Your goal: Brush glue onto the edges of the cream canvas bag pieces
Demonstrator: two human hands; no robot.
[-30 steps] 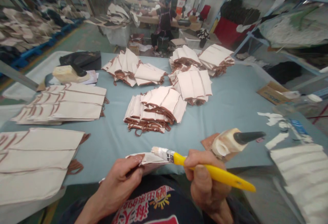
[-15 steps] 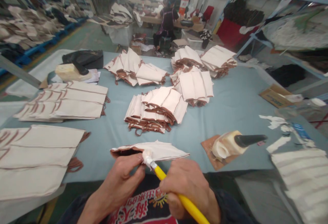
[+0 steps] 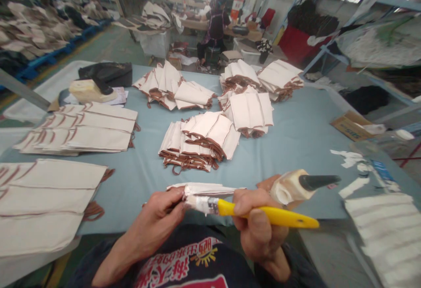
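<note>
My left hand (image 3: 164, 211) pinches the edge of a cream fabric pouch (image 3: 210, 189) with brown trim, at the table's front edge. In my right hand (image 3: 261, 222) is a yellow-handled paintbrush (image 3: 226, 207), held nearly level. White paste coats its bristles, which meet the pouch edge right beside my left fingertips. A cream plastic container with a black spout (image 3: 289, 186) stands just beyond my right hand on a brown pad. The pouch's far side and opening are partly hidden by my hands.
Bundles of cream pouches (image 3: 200, 141) lie across the blue-grey table (image 3: 144, 191). Overlapping flat pieces (image 3: 49, 204) lie on the left, more (image 3: 384, 231) on the right. White scraps (image 3: 355, 187) and a cardboard box (image 3: 353, 125) sit at right. A person (image 3: 215, 24) sits in the background.
The brush has swung from slanting to nearly level, its handle now pointing right. My right hand moved right and turned. The pouch is tipped so less of its face and opening shows.
</note>
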